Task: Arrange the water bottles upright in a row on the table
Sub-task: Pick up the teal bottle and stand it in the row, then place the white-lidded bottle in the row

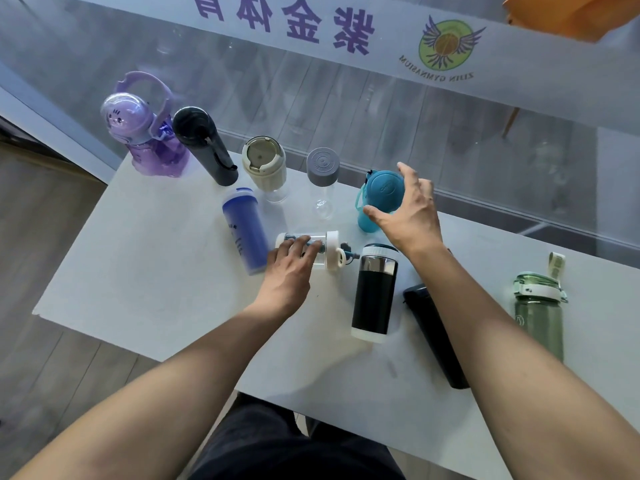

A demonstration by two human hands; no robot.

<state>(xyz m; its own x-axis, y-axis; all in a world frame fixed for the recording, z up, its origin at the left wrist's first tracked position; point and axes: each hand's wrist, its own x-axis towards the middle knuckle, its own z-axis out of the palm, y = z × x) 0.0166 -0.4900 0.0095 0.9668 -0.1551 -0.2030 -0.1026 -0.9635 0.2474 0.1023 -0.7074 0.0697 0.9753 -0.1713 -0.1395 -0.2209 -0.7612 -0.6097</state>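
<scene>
Five bottles stand upright along the table's far edge: purple [145, 133], tall black [204, 143], beige [265, 164], clear with a grey cap [322, 178] and teal [375, 195]. My right hand [408, 216] is spread around the teal bottle's right side, thumb at its body, fingers apart. My left hand [289, 271] rests with its fingers curled over a clear bottle with a white cap [327, 251] that lies on its side. Also lying down are a blue bottle [244, 230], a black bottle with white ends [374, 292] and a dark bottle [433, 334]. A green bottle [538, 313] appears to lie at the right.
The white table [156, 289] ends at the left and near edges. A glass wall with a printed banner [346, 32] runs right behind the row. An orange chair [571, 15] stands beyond the glass. My legs [294, 445] are under the near edge.
</scene>
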